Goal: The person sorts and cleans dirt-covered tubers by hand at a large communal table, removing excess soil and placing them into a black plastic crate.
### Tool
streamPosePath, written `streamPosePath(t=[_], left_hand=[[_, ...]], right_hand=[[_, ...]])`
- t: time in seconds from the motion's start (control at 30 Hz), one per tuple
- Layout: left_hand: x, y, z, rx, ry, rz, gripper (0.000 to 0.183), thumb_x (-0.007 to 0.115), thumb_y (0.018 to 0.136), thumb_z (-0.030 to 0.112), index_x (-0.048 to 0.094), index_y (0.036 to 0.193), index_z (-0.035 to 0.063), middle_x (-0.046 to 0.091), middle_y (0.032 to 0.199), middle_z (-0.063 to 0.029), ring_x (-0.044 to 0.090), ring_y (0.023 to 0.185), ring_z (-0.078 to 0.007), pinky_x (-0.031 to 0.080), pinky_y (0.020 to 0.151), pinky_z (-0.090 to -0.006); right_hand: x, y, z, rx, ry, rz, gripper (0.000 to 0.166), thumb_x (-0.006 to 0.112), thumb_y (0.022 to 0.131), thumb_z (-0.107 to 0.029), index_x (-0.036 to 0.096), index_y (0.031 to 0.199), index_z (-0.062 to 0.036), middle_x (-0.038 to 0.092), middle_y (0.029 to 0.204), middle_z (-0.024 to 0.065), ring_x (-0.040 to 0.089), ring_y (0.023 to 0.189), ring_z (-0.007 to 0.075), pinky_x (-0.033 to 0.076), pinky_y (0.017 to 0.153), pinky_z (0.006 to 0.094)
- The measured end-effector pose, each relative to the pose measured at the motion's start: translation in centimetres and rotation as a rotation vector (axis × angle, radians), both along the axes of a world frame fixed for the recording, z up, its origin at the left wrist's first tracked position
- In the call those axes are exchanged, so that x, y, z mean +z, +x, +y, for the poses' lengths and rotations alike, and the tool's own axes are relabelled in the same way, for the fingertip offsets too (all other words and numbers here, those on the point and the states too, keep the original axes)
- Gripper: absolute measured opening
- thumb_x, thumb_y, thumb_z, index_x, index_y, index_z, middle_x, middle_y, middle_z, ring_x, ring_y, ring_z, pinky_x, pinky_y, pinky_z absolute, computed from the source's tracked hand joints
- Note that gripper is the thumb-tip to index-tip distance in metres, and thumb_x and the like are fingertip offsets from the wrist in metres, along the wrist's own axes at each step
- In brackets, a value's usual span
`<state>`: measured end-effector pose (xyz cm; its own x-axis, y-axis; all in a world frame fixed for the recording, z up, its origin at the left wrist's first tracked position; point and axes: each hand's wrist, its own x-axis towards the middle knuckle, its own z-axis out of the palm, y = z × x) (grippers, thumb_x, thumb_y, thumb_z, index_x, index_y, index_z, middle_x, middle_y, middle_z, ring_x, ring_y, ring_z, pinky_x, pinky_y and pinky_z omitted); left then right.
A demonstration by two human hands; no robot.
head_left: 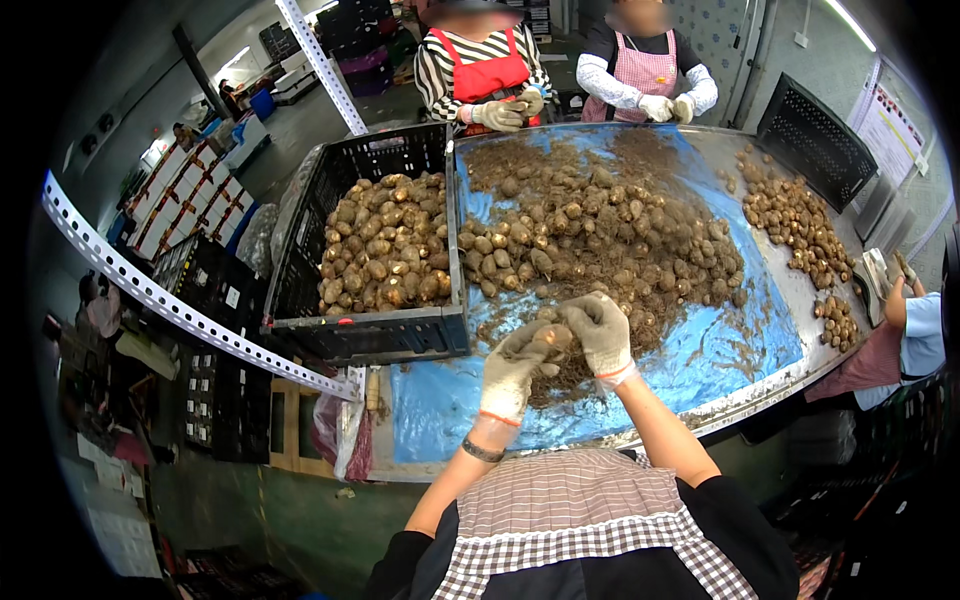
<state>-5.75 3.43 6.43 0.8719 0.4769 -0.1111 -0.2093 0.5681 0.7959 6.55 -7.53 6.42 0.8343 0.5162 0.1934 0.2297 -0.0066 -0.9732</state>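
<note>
My left hand, in a soiled knitted glove, holds a brown taro corm with a pale patch. Beside it my right hand, gloved alike, has its fingers bent in close to the corm; whether they grip part of it or some root fibre I cannot tell. Both hands are above the near part of a blue plastic sheet. Just beyond them lies a large heap of small taro corms with hairy roots and loose fibre. A black plastic crate on the left holds many cleaner corms.
Across the metal table stand two gloved co-workers. Another co-worker is at the right end, near more corms and an upright black crate. A perforated metal bar crosses the left side.
</note>
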Motion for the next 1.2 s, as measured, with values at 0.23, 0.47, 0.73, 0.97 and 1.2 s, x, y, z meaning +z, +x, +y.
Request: streamPosePath(t=[0.23, 0.47, 0.73, 0.97, 1.2], left_hand=[[-2.0, 0.0, 0.7, 0.066, -0.186, 0.047, 0.034, 0.057, 0.090, 0.003, 0.052, 0.122, -0.0035, 0.065, 0.103, -0.0177, 0.069, 0.076, -0.0262, 0.061, 0.059, -0.0303], [-2.2, 0.0, -0.3, 0.003, -0.212, -0.043, 0.030, 0.056, 0.092, 0.008, 0.052, 0.120, -0.0002, 0.065, 0.101, -0.0155, 0.068, 0.076, -0.0246, 0.061, 0.062, -0.0308], [-1.2, 0.0, -2.0, -0.079, -0.137, 0.042, 0.028, 0.053, 0.092, 0.003, 0.050, 0.119, -0.0027, 0.063, 0.105, -0.0179, 0.068, 0.079, -0.0252, 0.061, 0.066, -0.0320], [-2.3, 0.2, -1.8, 0.012, -0.089, 0.056, 0.034, 0.055, 0.090, 0.002, 0.050, 0.124, -0.0025, 0.061, 0.110, -0.0167, 0.067, 0.085, -0.0225, 0.061, 0.068, -0.0301], [-2.8, 0.2, -2.4, -0.049, 0.225, 0.072, 0.047, 0.064, 0.081, -0.004, 0.049, 0.126, -0.0036, 0.059, 0.115, -0.0131, 0.065, 0.092, -0.0186, 0.056, 0.078, -0.0279]], right_hand=[[2.2, -2.1, -0.3, 0.193, 0.063, -0.115, 0.037, 0.067, 0.078, -0.011, 0.062, 0.115, -0.0037, 0.054, 0.120, 0.0105, 0.056, 0.103, 0.0213, 0.047, 0.092, 0.0322], [1.4, -2.3, -0.2, 0.249, 0.123, -0.059, 0.026, 0.062, 0.082, -0.004, 0.065, 0.107, 0.0008, 0.063, 0.104, 0.0107, 0.060, 0.094, 0.0175, 0.049, 0.081, 0.0293], [-0.4, 0.2, 0.0, 0.051, 0.135, 0.427, 0.023, 0.058, 0.092, -0.012, 0.064, 0.108, 0.0035, 0.068, 0.098, 0.0094, 0.064, 0.085, 0.0128, 0.053, 0.074, 0.0240], [-0.3, -2.1, -1.9, 0.323, 0.140, 0.102, 0.035, 0.065, 0.081, -0.005, 0.062, 0.115, -0.0021, 0.057, 0.120, 0.0130, 0.057, 0.106, 0.0198, 0.049, 0.088, 0.0300], [-0.5, -1.5, -2.0, 0.112, 0.102, 0.234, 0.015, 0.063, 0.085, -0.006, 0.067, 0.098, 0.0019, 0.068, 0.091, 0.0074, 0.062, 0.080, 0.0119, 0.051, 0.073, 0.0244]])
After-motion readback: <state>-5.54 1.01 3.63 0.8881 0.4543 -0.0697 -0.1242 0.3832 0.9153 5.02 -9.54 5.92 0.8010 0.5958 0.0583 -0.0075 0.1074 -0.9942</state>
